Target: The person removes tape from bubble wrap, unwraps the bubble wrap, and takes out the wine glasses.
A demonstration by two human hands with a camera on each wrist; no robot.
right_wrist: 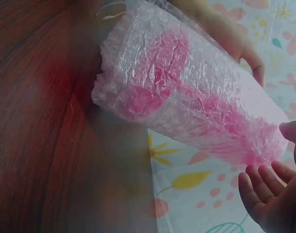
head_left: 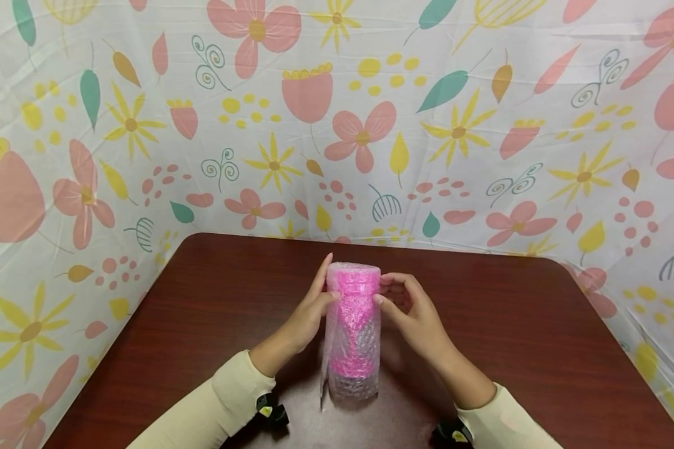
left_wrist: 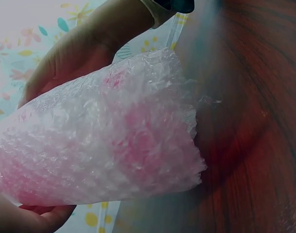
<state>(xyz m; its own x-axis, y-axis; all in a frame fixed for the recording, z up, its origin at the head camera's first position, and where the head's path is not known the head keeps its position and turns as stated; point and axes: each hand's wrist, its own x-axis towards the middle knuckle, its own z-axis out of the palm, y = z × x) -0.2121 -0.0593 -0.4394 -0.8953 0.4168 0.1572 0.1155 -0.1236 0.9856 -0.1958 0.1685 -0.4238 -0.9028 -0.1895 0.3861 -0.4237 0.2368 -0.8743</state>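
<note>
A pink, bottle-shaped cylinder in clear bubble wrap (head_left: 355, 337) stands upright between both hands near the front of the table. Its wide, ridged pink top shows through the wrap, and a loose flap of plastic hangs down its left side. My left hand (head_left: 306, 315) holds the upper left side, thumb across the front and fingers stretched along the side. On the upper right, my right hand (head_left: 421, 315) has its thumb at the front edge and bent fingers reaching behind. In the right wrist view, the fingertips (right_wrist: 257, 177) meet the wrapped end. The wrap's ragged lower edge shows in the left wrist view.
A dark red-brown wooden table (head_left: 230, 293) with rounded far corners lies beneath. White cloth (head_left: 371, 75) printed with flowers and leaves hangs behind and along both sides. Each forearm wears a small black wrist device (head_left: 272, 411) by its cream sleeve.
</note>
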